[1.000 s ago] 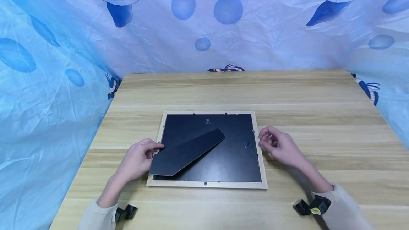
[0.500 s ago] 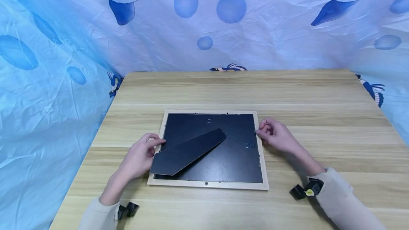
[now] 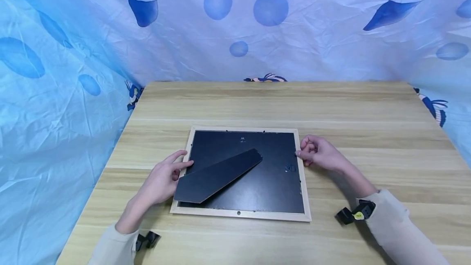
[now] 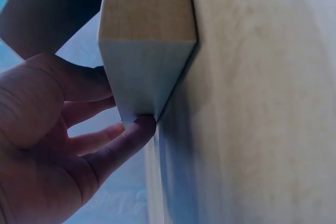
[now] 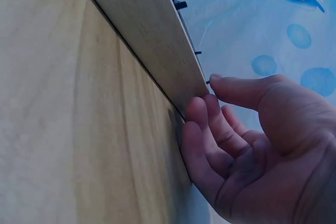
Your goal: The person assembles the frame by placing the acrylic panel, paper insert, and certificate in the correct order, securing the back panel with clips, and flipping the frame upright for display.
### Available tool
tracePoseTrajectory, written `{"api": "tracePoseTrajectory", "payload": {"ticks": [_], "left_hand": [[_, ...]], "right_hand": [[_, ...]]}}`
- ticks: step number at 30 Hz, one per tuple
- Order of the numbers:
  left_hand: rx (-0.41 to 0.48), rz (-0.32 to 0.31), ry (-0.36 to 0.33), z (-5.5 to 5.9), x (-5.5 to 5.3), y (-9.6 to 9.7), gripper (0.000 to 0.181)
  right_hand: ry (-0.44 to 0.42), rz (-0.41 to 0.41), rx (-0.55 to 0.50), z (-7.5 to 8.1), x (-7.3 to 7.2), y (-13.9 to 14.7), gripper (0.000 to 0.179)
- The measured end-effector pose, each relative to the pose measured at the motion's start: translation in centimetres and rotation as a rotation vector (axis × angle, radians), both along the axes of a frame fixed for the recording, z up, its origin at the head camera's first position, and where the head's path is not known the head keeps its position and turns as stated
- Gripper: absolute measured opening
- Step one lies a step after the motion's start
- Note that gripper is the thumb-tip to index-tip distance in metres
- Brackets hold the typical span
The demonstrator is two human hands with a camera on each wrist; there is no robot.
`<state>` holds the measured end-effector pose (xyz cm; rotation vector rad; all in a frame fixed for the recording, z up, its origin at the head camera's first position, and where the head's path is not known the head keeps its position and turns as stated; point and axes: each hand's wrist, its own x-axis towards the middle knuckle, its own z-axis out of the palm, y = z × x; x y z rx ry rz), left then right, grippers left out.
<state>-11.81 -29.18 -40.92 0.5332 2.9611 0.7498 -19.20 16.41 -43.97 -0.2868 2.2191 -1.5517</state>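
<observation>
A picture frame [image 3: 272,216] with a pale wooden rim lies face down on the table, its black backing board [image 3: 268,191] facing up. On the board, a black easel stand [image 3: 217,177] is angled so its wide end overlaps the lower left rim. My left hand [image 3: 162,177] holds the left rim, thumb over the top and fingers against the outer side. At the right rim, my right hand [image 3: 324,154] has its thumb on a small dark tab [image 5: 208,82], while its curled fingers [image 5: 197,109] rest against the rim's outer side.
The wooden table [image 3: 368,134] extends around the frame. Several small dark tabs line the rim's inner edge, and a metal hanger [image 3: 290,168] sits on the board's right part. Blue sea-patterned cloth [image 3: 165,44] hangs behind and beside the table. Both wrists wear small black cameras.
My right hand has moved up along the right rim and its thumb has come onto a tab there. The left hand stays at the left rim, its index finger lifting slightly away from the thumb.
</observation>
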Motion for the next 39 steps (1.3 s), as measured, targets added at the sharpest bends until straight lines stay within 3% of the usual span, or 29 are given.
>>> {"api": "tracePoseTrajectory", "payload": {"ticks": [8,12,24,33,39], "left_hand": [[0.006,0.002,-0.057,0.1,0.3,-0.2,0.054],[-0.003,-0.005,-0.049,0.1,0.5,-0.2,0.056],[-0.006,0.022,-0.054,0.5,0.7,-0.2,0.064],[-0.014,0.027,-0.043,0.5,0.3,-0.1,0.066],[-0.008,0.01,-0.018,0.4,0.2,0.1,0.063]], "right_hand": [[-0.097,0.029,0.016,-0.3,0.2,-0.1,0.03],[-0.118,0.019,0.029,-0.4,0.2,-0.4,0.034],[-0.053,-0.004,0.194,1.6,-0.7,-2.1,0.042],[-0.056,0.008,0.132,0.9,-0.9,-1.5,0.042],[-0.03,0.072,0.113,0.9,-0.9,-0.5,0.04]]}}
